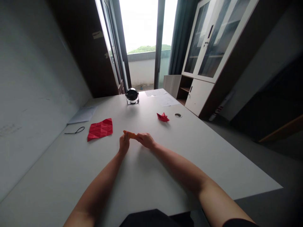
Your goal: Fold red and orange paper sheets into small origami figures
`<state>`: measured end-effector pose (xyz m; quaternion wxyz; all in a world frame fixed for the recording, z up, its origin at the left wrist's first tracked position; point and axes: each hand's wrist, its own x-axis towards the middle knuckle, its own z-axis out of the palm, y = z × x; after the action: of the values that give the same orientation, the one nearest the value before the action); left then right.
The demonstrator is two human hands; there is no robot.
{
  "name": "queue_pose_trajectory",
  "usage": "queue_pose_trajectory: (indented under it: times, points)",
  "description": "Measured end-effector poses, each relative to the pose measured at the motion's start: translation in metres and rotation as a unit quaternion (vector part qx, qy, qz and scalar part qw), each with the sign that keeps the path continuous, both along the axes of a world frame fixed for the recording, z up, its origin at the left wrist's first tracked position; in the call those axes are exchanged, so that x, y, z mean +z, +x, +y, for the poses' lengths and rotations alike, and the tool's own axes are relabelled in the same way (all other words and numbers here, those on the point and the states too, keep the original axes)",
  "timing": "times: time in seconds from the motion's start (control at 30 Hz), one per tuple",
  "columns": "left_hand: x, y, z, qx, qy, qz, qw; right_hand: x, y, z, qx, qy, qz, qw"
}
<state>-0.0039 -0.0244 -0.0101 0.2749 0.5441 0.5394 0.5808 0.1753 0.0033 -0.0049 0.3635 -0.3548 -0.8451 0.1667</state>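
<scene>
My left hand (124, 143) grips the left part of a folded strip of orange paper (133, 135), thumb up against it, and the fingers of my right hand (147, 140) pinch its right end. I hold it over the middle of the white table (146, 189), well in from every edge. Left of my hands, toward the left edge, a creased red sheet (100, 129) lies spread out, with a black cord (81, 130) between it and that edge. A red paper boat (163, 117) sits toward the right edge, just beside a round hole (178, 115). White papers (168, 100) lie near the far right corner.
</scene>
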Motion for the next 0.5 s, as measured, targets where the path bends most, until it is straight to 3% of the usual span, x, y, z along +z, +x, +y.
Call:
queue_pose_trajectory:
  times: [0.27, 0.5]
  points:
    - [0.008, 0.002, -0.001, 0.018, -0.005, 0.007, 1.000, 0.002, 0.008, 0.003, -0.017, -0.038, 0.050, 0.998]
    - [0.013, -0.002, -0.002, 0.056, 0.008, 0.032, 0.998, 0.006, 0.023, 0.014, -0.055, 0.020, 0.019, 0.998]
